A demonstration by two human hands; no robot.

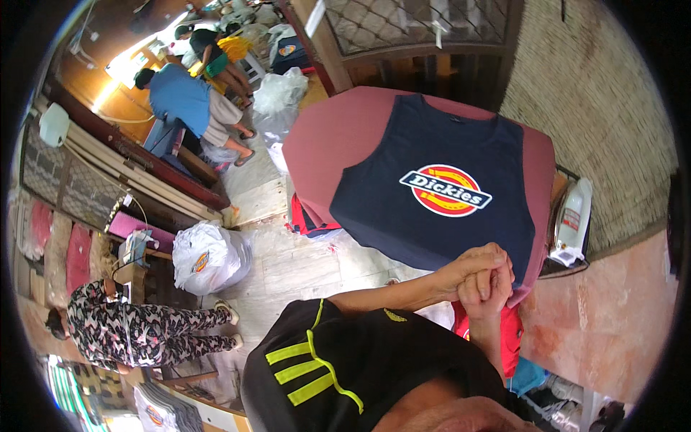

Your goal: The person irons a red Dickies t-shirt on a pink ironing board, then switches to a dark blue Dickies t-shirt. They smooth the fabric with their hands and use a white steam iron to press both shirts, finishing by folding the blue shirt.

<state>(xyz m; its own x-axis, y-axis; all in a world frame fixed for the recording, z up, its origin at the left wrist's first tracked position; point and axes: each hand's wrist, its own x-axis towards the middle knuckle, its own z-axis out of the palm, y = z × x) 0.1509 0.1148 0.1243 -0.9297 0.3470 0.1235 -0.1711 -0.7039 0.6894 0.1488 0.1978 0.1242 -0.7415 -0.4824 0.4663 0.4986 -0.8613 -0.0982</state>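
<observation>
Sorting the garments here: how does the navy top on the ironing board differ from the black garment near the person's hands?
The navy top lies spread flat on the maroon ironing board; the black garment is bunched below the clasped hands. The navy top shows a round red-and-yellow emblem; the black garment has yellow-green stripes. Both are dark.

White plastic bag (209, 257) stuffed full on the pale floor (302, 270), second clear bag (279, 93) further back near the wooden lattice door (410, 29). Person in patterned clothes (137, 331) stands beside a small wooden stand (129, 270); two more people, one in a blue top (180, 97), bend over work at the far end. Iron (572, 219) sits on a rack (558, 266) at the right, by the woven wall (597, 93); stack of folded shirts (169, 410) bottom left.
</observation>
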